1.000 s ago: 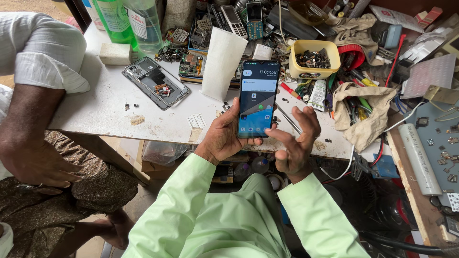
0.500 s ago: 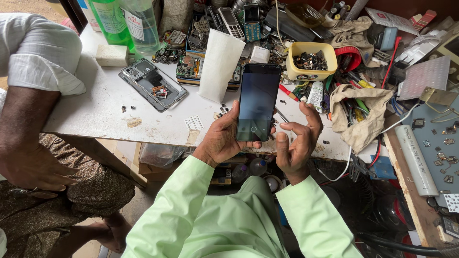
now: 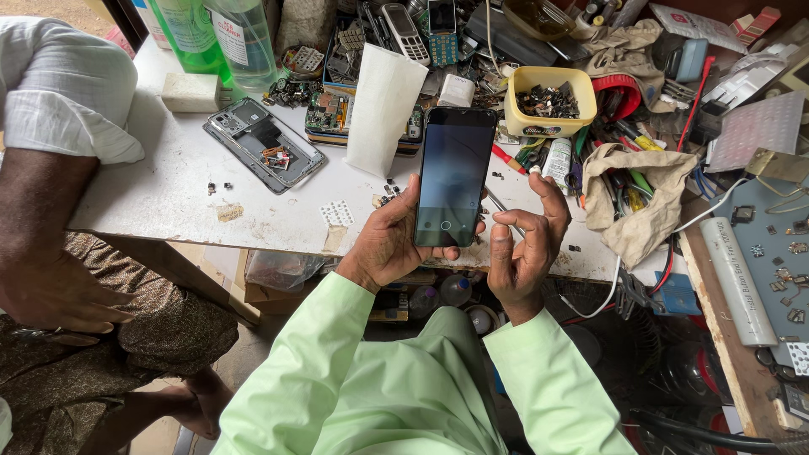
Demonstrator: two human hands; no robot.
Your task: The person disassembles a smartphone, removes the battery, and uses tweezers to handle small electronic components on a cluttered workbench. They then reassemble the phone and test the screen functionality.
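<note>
Sleeves of pale green (image 3: pixel 396 396) fill the near edge of the view, leading up to both hands over the front lip of the white worktable (image 3: pixel 168 194). The left hand (image 3: pixel 389 244) grasps a black smartphone (image 3: pixel 453 177) by its lower part, thumb on the left edge and fingers wrapped behind, holding it upright above the table edge. The right hand (image 3: pixel 527 240) is half curled just beside the phone's lower right corner; its thumb reaches toward the phone's edge, and I cannot tell whether it touches. A second ago the screen showed a bright blue display; half a second ago it had gone dark, and now it is dim grey-blue with a small ring near the bottom. The phone has stayed in nearly the same place, and the right hand has drawn slightly away from it.

To the left sits another person, a bare forearm (image 3: pixel 38 219) resting on a patterned lap, unchanged. Farther back on the table lie an opened phone chassis (image 3: pixel 263 145), a white folded sheet (image 3: pixel 383 105) standing behind the held phone, a yellow tub of small parts (image 3: pixel 552 105), and a crumpled tan cloth (image 3: pixel 632 198). Green and clear bottles (image 3: pixel 215 34) stand at the far left corner, with old keypad handsets (image 3: pixel 404 34) among the clutter beyond.
</note>
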